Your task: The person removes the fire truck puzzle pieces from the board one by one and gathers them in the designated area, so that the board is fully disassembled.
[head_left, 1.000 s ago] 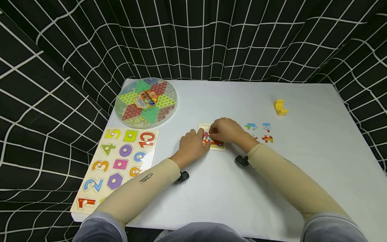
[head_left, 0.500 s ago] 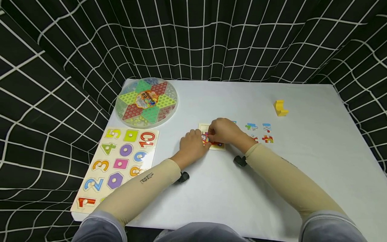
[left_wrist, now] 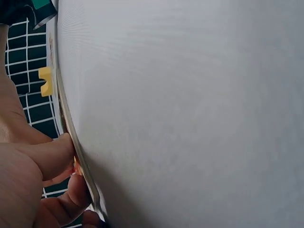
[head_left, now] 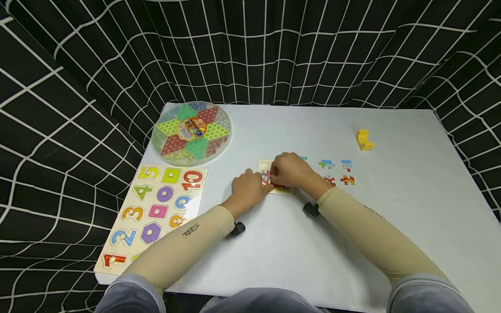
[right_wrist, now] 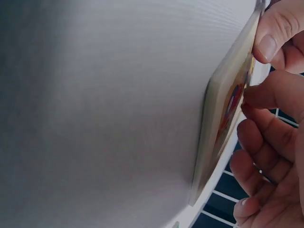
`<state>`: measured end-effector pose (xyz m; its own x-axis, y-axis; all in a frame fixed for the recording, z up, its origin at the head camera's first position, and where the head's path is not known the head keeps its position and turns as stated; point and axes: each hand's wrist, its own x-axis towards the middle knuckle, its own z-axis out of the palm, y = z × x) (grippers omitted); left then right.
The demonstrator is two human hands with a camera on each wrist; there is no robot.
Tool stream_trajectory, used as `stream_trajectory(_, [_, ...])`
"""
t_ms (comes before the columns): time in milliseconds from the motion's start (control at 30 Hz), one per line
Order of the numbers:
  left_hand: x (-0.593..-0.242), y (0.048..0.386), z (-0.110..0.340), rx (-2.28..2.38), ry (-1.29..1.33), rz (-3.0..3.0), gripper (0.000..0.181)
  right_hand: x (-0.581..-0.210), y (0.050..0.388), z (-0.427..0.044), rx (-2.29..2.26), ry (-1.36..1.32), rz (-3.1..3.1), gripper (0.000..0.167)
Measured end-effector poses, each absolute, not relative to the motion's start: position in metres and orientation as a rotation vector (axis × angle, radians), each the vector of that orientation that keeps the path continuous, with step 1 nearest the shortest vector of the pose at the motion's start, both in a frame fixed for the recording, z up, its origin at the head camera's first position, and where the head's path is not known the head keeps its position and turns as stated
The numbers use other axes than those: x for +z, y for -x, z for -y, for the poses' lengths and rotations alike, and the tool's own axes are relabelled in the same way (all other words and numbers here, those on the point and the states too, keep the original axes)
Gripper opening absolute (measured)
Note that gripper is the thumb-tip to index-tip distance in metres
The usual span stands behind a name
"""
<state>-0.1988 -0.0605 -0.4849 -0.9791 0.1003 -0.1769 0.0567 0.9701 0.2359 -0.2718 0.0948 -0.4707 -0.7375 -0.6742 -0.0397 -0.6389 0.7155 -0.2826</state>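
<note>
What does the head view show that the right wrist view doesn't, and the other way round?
Only the head view shows the round star-patterned board, the number board and the yellow piece. Only the right wrist view shows the palm side of the right hand and, side-on, the edge of the puzzle tray. Both share that hand and tray, the left hand, the white table and the gridded backdrop.
</note>
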Motion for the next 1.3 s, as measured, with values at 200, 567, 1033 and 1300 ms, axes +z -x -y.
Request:
stream_trajectory(200, [-0.486,0.199,0.057,0.343,-0.137,-2.915,0.051,-0.471,0.271,-0.096,-0.391,1.073,-2.799,0.008])
stream_trajectory(567, [-0.483,0.200,0.055,0.325,-0.194,-2.894,0.047,-0.458,0.268,-0.151,-0.473,0.894,-2.823,0.011])
stream_trajectory(1033, [-0.481,0.203,0.063,0.532,-0.306,-2.880,0.022,-0.481,0.273,-0.209,-0.621,0.724,-2.735,0.009])
stream_trajectory(1300, [-0.481,0.206,0.059,0.639,-0.444,-2.877,0.013,-0.470,0.255,-0.186,-0.725,0.855,-2.720,0.011])
